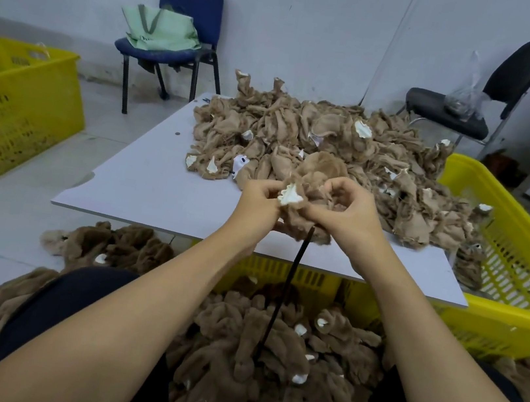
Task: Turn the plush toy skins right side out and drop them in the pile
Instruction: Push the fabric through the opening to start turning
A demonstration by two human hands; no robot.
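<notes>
A white tabletop (142, 182) fills the middle of the frame, its near edge running across just under the hands and its left half bare. A heap of inside-out tan skins (317, 140) covers its far right part, spilling to the right edge, where it meets a yellow crate (508, 244). Another yellow crate (12, 108) stands at the left edge of the frame, well apart, with open floor between. In the lower middle, between the person's knees, lies the pile of turned brown plush skins (268, 356). A blue chair (188, 17) with a green bag (160, 30) and a black chair (477, 105) stand against the wall at the top.

Over the near tabletop edge, both hands hold one plush skin (315, 174). The left hand (258, 203) has its grip pinched on the skin beside a white patch (290, 196); the right hand (347, 213) curls its fingers into the fabric. A thin black stick (290, 273) slants from the skin down to the pile.
</notes>
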